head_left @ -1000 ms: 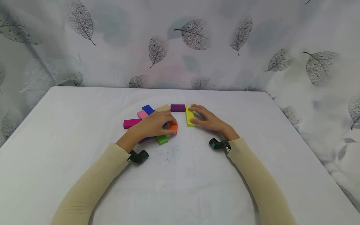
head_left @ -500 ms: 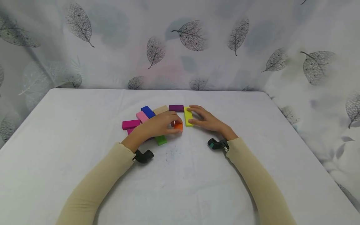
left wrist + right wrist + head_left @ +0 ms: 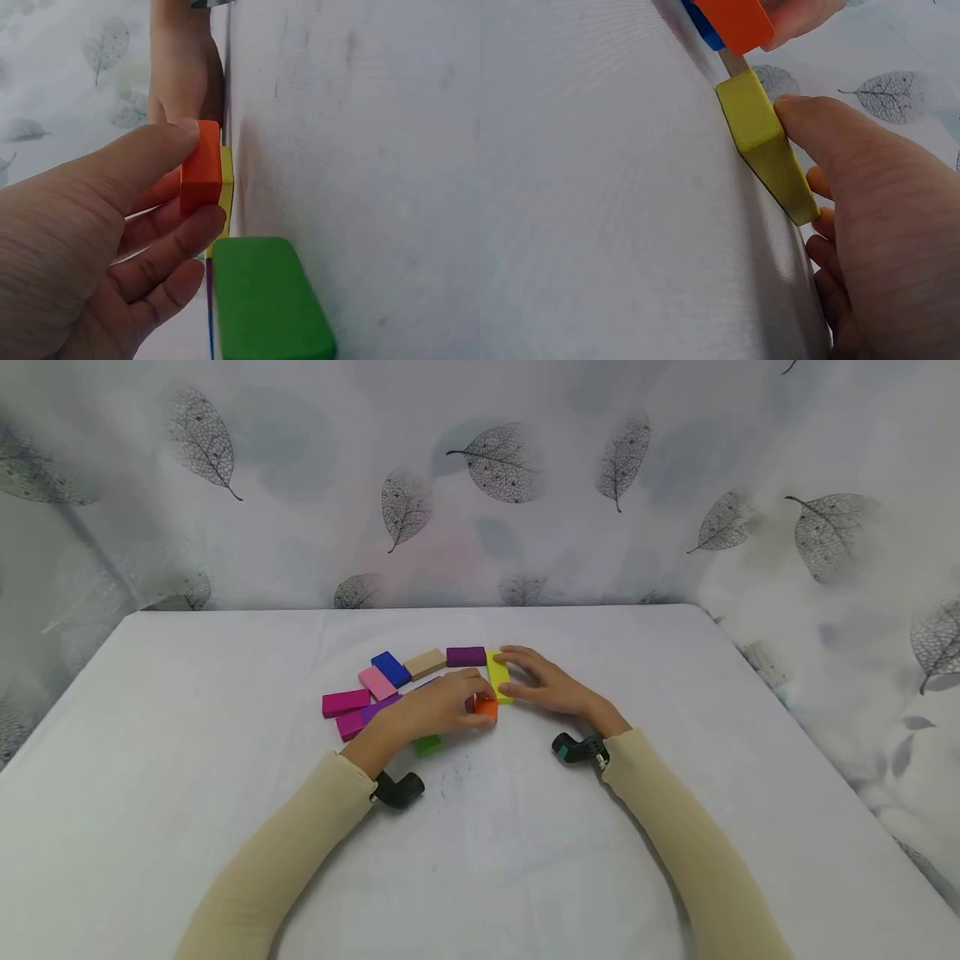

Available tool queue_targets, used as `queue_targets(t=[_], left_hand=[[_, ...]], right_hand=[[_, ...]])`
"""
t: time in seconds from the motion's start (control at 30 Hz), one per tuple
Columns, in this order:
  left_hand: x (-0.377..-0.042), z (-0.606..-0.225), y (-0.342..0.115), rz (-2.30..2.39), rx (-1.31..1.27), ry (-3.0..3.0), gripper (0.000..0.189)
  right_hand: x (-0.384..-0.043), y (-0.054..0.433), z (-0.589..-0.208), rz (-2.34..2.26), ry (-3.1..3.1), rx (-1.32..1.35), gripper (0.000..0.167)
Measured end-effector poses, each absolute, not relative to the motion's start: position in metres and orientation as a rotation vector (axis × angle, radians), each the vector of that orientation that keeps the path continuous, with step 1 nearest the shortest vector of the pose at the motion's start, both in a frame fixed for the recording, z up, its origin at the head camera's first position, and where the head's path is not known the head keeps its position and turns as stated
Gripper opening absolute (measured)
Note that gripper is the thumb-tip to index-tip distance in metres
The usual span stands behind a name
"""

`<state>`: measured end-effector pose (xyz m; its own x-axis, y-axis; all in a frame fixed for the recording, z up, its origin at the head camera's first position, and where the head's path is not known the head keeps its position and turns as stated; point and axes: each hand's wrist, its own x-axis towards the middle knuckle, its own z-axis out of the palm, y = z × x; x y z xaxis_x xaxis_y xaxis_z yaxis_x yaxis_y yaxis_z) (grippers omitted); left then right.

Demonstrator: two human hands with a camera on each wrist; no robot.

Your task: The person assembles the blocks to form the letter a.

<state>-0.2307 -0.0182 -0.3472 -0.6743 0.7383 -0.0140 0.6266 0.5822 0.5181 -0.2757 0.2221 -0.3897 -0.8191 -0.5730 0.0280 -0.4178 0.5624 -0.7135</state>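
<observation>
Toward the far edge of the surface [image 3: 510, 868], the orange block [image 3: 201, 169], yellow block [image 3: 751, 112] and green block [image 3: 266, 296] look like painted wood, smooth and matt. The white cloth [image 3: 630, 225] covering the surface is matt, finely textured and faintly creased. Past the far edge, the leaf-printed curtain [image 3: 300, 535] looks smooth, fabric or plastic unclear. The sleeves [image 3: 281, 843] over the near edge are soft, matt cloth.
</observation>
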Motion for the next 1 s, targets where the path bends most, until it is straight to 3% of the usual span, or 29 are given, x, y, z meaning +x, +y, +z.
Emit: queue_targets(t=[0.67, 1.0], left_hand=[[-0.2313, -0.3528, -0.0202, 0.87, 1.111, 2.496, 0.027], [-0.2293, -0.3555, -0.018, 0.868, 1.11, 2.522, 0.033]], right_hand=[[-0.2743, 0.2199, -0.3884, -1.084, 2.608, -0.857, 0.058], [-0.2742, 0.2203, -0.3892, -1.086, 2.601, -0.856, 0.058]])
